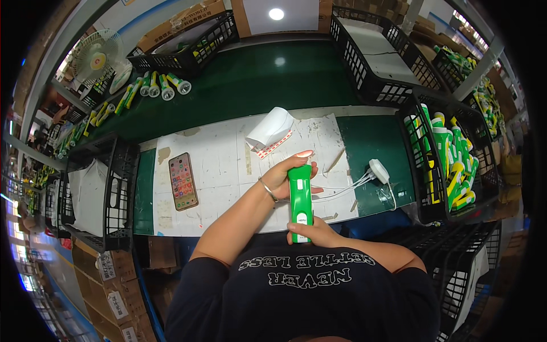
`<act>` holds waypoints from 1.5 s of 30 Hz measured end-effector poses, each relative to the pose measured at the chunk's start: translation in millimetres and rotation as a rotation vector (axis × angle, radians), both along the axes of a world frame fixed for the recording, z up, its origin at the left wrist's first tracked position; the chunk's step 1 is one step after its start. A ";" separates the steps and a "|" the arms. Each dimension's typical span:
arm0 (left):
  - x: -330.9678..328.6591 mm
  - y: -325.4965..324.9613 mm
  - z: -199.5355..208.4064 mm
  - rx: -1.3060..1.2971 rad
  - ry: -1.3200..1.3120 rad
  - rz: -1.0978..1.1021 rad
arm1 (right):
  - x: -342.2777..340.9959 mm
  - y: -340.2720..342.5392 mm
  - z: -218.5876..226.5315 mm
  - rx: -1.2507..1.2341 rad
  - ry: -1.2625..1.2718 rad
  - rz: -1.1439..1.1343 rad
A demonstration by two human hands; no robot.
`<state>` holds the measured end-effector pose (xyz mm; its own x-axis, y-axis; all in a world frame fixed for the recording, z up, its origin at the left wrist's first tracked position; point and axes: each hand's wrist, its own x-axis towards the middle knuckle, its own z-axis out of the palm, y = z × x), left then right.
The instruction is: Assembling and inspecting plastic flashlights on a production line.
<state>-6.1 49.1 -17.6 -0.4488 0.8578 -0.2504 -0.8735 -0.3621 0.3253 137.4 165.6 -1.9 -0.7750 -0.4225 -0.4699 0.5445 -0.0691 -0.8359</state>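
A green flashlight (300, 196) with white switches is held upright in front of my chest, its head pointing away from me. My left hand (279, 175) wraps round the head end from the left, thumb near the rim and fingers partly hidden behind it. Lower down, my right hand (317, 232) grips the tail end with the thumb across the front. Just beyond the hands, a curled roll of white paper (270, 126) lies with a red-and-white dotted strip (274, 145). White cables run from a white charger plug (378, 170) toward the flashlight, passing behind my left fingers.
A phone (182, 181) with a lit screen lies at left on the white-covered bench (219, 154). Black crates (117, 188) stand around; the right crate (420, 171) holds several green-and-yellow flashlights (456, 151). More flashlights (165, 88) lie near a fan (98, 60). A bright spot shows on a grey panel (296, 20).
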 end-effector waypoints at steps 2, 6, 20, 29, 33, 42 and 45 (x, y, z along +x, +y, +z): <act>2.7 0.1 -0.7 0.010 -0.010 0.009 | 0.0 0.5 5.5 -0.012 -0.039 0.010; 14.7 -2.3 0.3 -0.026 -0.001 0.107 | 1.8 -0.9 6.1 -0.072 -0.070 -0.038; 31.5 -16.3 28.1 -0.422 0.264 0.380 | -22.7 37.3 0.8 0.163 0.394 -0.241; 37.5 -16.4 37.3 -0.433 0.451 0.456 | -47.3 23.4 49.6 0.936 1.323 -0.144; 41.0 -18.9 30.0 -0.472 0.572 0.449 | -48.0 19.6 48.8 1.169 1.509 -0.002; 40.6 -18.0 31.5 -0.480 0.582 0.444 | -50.6 16.5 46.0 1.144 1.543 0.016; 38.9 -18.4 28.4 -0.511 0.640 0.461 | -51.5 14.6 46.3 1.163 1.536 0.023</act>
